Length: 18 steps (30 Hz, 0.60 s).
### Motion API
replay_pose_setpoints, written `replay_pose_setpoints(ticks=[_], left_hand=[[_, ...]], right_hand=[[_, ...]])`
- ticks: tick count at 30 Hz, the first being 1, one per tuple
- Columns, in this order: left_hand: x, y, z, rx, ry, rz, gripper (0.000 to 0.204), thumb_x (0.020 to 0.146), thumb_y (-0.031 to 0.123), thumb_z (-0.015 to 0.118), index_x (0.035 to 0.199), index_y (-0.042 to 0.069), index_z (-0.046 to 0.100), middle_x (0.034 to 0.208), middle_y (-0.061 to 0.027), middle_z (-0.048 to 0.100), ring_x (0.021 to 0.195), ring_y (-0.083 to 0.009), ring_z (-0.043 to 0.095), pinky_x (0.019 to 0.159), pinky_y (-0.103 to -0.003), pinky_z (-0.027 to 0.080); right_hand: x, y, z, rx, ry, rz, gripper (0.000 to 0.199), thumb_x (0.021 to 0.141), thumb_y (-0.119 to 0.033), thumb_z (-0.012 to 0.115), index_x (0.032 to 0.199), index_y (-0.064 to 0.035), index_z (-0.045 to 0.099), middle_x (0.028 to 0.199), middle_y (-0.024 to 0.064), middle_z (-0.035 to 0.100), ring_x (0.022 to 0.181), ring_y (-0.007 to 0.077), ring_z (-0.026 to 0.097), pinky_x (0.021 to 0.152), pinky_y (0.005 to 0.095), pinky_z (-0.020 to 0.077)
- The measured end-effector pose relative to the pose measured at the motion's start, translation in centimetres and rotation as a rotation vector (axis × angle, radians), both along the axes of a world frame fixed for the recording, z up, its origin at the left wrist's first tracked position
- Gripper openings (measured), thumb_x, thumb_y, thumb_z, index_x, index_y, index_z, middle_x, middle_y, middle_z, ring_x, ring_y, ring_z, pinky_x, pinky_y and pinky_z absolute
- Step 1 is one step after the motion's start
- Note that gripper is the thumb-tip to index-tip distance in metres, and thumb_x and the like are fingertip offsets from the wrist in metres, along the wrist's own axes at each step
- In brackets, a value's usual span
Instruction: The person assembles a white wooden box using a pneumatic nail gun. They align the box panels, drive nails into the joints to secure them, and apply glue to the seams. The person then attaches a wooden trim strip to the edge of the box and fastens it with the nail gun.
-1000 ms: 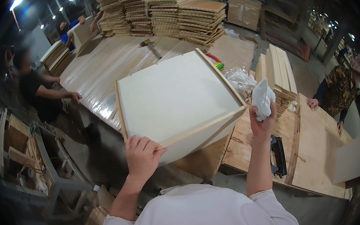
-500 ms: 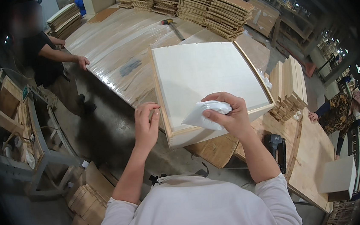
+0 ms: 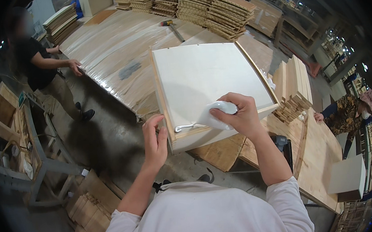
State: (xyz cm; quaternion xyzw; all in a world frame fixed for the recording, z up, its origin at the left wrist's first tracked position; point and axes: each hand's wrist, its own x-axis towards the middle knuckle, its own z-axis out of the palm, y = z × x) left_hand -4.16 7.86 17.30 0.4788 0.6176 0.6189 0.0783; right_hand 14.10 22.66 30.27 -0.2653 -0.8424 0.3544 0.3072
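Note:
A wooden drawer box [image 3: 206, 72] with a white bottom panel and pale wood rims lies in front of me. My right hand [image 3: 237, 111] squeezes a soft white plastic bag of glue [image 3: 215, 117], its tip pointing down at the near edge. A bead of white glue [image 3: 187, 127] runs along that edge from the near left corner to the bag's tip. Beside the left side of the box, my left hand [image 3: 156, 140] is open, thumb and fingers apart, by the corner; whether it touches the wood is hard to tell.
A plastic-covered stack of panels [image 3: 110, 56] lies beyond, with a mallet [image 3: 173, 28] on it. Stacks of slats [image 3: 216, 9] stand behind. At right are boards [image 3: 296, 84], a nail gun [image 3: 282, 145] and another worker [image 3: 349, 110]. A person [image 3: 42, 62] stands at the left.
The bag's tip has moved right along the near edge, leaving a glue bead. My left hand has shifted slightly down and its fingers have spread. The person at left has stepped a little.

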Motion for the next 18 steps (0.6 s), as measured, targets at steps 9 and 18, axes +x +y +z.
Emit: replay_pose_setpoints(ticks=[9,18], left_hand=[[2.8,2.4,-0.9,0.231,-0.144,0.004,0.058,0.099,0.049,0.027,0.133,0.003,0.036,0.135,-0.0143,0.034,0.124,-0.024,0.037,0.104,-0.039,0.032],[4.3,4.2,-1.6,0.354,-0.118,0.148,0.061,0.1,0.05,0.022,0.134,0.001,0.033,0.133,-0.0158,0.034,0.118,-0.025,0.043,0.102,-0.039,0.033]], right_hand=[[8.1,5.2,-0.1,0.121,-0.023,-0.317,0.022,0.075,-0.015,0.078,0.073,0.0001,0.062,0.061,0.0054,0.06,0.056,0.0089,0.053,0.052,0.0267,0.0442],[15.5,10.0,1.3,0.207,-0.108,-0.542,0.024,0.076,-0.02,0.077,0.077,0.0001,0.063,0.064,0.0098,0.06,0.057,0.0134,0.055,0.055,0.0291,0.0441]])
